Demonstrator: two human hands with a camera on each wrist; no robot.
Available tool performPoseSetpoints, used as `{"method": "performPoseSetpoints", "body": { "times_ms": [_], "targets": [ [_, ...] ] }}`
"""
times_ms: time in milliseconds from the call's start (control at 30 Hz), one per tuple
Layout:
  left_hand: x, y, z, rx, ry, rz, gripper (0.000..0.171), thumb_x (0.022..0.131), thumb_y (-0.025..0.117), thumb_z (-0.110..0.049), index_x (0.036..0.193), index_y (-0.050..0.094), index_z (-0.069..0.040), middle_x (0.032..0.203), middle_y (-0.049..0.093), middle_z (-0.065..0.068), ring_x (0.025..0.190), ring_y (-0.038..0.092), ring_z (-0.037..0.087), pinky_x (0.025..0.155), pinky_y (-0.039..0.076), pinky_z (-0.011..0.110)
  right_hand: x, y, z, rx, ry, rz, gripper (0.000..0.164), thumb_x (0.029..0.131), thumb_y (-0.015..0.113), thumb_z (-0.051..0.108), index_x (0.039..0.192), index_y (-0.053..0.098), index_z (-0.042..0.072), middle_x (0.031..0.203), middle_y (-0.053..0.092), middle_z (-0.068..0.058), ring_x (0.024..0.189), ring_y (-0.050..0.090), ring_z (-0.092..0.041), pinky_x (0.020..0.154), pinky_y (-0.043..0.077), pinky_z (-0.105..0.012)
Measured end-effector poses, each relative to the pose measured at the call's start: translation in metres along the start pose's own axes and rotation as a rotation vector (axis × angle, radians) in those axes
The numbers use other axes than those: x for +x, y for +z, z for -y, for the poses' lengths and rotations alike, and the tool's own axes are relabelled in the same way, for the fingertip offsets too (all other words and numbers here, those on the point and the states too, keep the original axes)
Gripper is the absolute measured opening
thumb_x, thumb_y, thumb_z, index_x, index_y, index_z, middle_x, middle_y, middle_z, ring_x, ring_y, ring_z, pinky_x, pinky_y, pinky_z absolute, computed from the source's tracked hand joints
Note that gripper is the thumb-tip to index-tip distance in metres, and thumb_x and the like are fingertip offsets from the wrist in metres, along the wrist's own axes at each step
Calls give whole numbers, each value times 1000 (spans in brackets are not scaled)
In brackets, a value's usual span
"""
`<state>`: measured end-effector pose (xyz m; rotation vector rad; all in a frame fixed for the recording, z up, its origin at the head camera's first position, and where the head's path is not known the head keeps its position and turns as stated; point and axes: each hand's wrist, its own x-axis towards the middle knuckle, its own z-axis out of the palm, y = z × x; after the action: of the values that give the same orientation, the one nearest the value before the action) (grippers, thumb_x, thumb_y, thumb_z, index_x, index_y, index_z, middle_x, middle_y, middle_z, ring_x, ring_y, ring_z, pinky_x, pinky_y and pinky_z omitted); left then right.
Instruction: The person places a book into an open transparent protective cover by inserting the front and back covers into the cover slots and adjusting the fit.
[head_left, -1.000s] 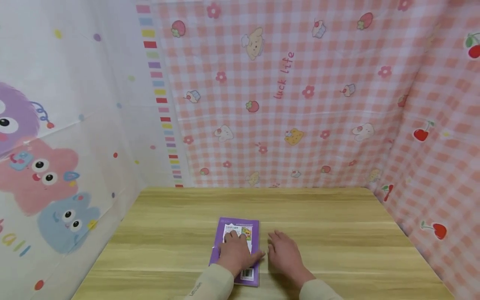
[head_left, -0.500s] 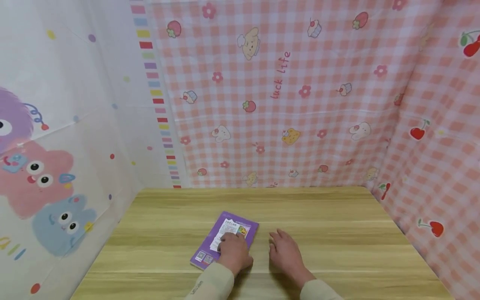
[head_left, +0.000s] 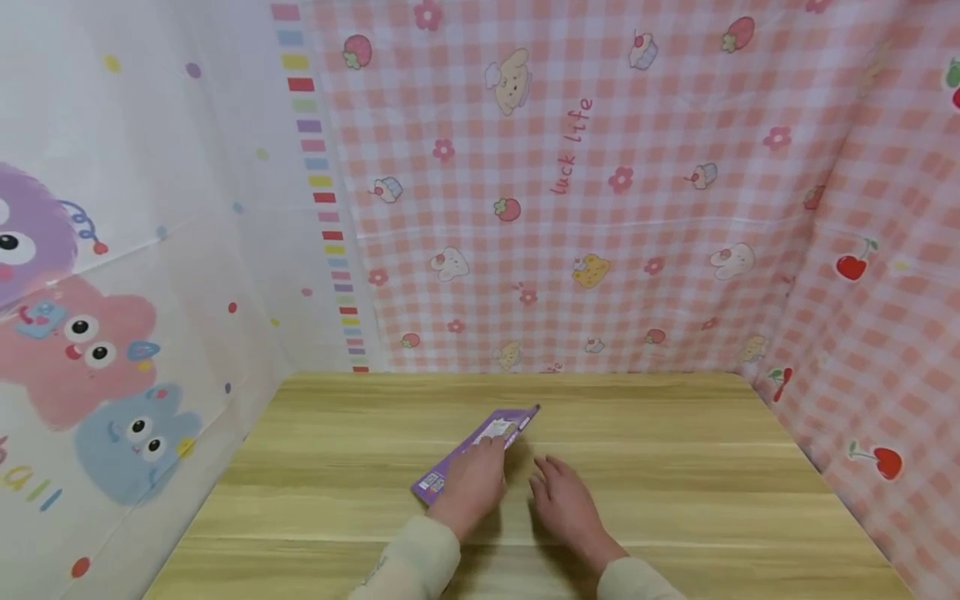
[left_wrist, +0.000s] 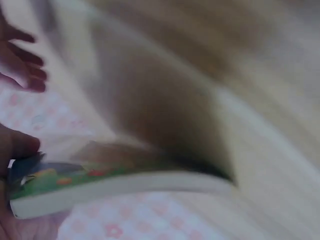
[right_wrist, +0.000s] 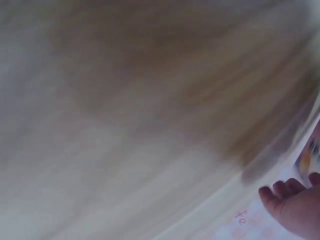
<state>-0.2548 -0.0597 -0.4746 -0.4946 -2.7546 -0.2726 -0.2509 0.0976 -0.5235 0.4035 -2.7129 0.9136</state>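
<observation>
My left hand [head_left: 471, 482] grips a thin paperback book [head_left: 495, 427] with a purple back cover and a white printed panel. The book is tilted, one long side raised above the table, its white block of page edges [left_wrist: 125, 186] facing the left wrist camera. The thumb [left_wrist: 24, 144] lies against the colourful picture cover; the other fingers are on the opposite side. To the right, my right hand [head_left: 566, 502] rests low over the table with its fingers loosely bent and nothing in them. In the right wrist view its fingers [right_wrist: 287, 190] appear near the book's coloured cover.
The wooden table [head_left: 675, 467] spreads around both hands. A pink checked cloth [head_left: 570, 233] hangs behind it and continues on the right side. A white cartoon-print cloth [head_left: 187, 292] hangs at the left.
Flat and straight under my left hand at first, the book has turned clockwise, moved away from me and tilted up in its grip. My right hand has stayed nearly still.
</observation>
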Motion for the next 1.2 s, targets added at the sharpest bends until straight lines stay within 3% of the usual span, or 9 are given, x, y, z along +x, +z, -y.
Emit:
{"method": "performPoseSetpoints", "body": {
  "times_ms": [100,200,300,367,533,633,767,933,1200],
  "targets": [
    [11,-11,-6,-144,23,-44,19,84,62,-7,102,63,-1,90,68,12,78,65,24,65,59,40,4,-3,7,140,46,0,45,102,43,21,135,47,-10,132,54,-32,121,47,-44,100,40,-59],
    [19,-22,-12,-417,12,-47,18,92,58,-10,107,65,-3,96,71,11,80,65,19,68,59,37,8,-11,15,320,136,28,54,106,32,29,145,31,-8,141,44,-32,126,40,-45,104,35,-61],
    [20,-31,-15,-748,-71,-3,28,95,56,-14,121,62,-5,101,72,14,77,66,15,64,59,34,12,-19,20,518,223,63,60,107,22,35,150,16,-6,148,31,-33,129,35,-46,105,31,-63],
    [20,-35,-14,-961,-150,28,36,96,55,-16,131,55,-7,101,72,18,73,66,16,61,59,33,14,-24,21,631,268,73,62,106,17,39,151,12,-5,146,33,-34,126,38,-46,105,32,-62],
    [18,-33,-2,-1322,-305,88,47,97,53,-15,143,43,-15,103,70,25,75,68,23,64,59,36,18,-31,18,806,429,42,65,104,14,48,146,25,0,118,49,-22,100,51,-27,87,42,-39],
    [16,-26,4,-1390,-359,107,44,98,50,-14,142,44,-13,99,71,26,72,69,22,62,59,34,18,-32,16,846,538,3,63,105,15,44,146,26,-1,114,50,-21,95,51,-25,83,42,-35],
    [13,-16,11,-1320,-425,61,34,99,46,-13,129,54,2,91,70,25,66,65,16,59,55,28,20,-32,11,842,655,-42,55,106,22,32,148,25,-3,128,49,-28,107,50,-32,97,42,-48],
    [7,-6,17,-1264,-526,50,37,97,44,-6,128,50,12,96,68,28,70,65,20,67,58,37,20,-30,5,833,688,-49,50,105,29,22,147,27,-6,140,43,-30,117,47,-37,106,36,-56],
    [0,8,30,-1284,-639,135,45,97,45,-5,140,39,5,101,67,25,71,65,18,63,55,31,16,-27,-2,843,689,-20,46,104,35,19,145,35,-2,122,56,-29,90,60,-26,77,51,-38]
  ]
}}
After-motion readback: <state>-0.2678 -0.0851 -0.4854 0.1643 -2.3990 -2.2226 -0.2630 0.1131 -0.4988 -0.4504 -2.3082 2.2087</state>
